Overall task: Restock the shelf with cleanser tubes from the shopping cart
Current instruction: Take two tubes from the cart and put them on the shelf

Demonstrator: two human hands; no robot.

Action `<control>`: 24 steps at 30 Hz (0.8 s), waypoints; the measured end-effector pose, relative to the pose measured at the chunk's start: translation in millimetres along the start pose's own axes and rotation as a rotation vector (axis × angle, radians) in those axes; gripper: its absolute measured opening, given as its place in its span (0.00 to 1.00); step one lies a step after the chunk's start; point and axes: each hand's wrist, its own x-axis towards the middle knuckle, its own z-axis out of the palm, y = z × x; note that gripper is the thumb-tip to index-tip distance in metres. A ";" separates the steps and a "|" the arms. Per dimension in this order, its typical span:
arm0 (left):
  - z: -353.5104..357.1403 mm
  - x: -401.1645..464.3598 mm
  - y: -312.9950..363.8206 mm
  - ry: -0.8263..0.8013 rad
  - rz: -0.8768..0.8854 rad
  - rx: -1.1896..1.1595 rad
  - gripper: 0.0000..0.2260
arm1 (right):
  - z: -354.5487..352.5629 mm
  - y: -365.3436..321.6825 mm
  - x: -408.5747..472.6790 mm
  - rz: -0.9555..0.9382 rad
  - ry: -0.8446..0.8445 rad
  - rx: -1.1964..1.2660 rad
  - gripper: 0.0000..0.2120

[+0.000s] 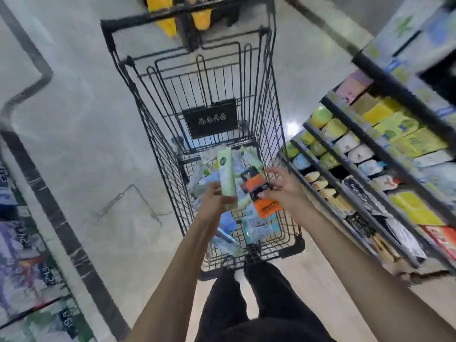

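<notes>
A black wire shopping cart [266,99] stands in front of me, its basket holding several tubes and packets in pale green, blue and orange. My left hand [213,202] grips a pale green cleanser tube [227,174] upright above the basket. My right hand [283,187] hovers over the cart's right side with fingers spread and loosely curled, just above an orange and black packet [256,185]; whether it touches the packet is unclear. The shelf [385,154] runs along the right.
The shelf on the right carries rows of yellow, green and white packages with black rails [404,99]. More shelving with packaged goods lies at the far left [24,267]. Yellow objects [162,13] sit beyond the cart. Pale floor surrounds the cart.
</notes>
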 end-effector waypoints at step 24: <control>147.9 -179.5 85.9 -0.692 0.418 0.204 0.32 | -88.1 -18.7 -332.8 -0.464 0.814 0.810 0.21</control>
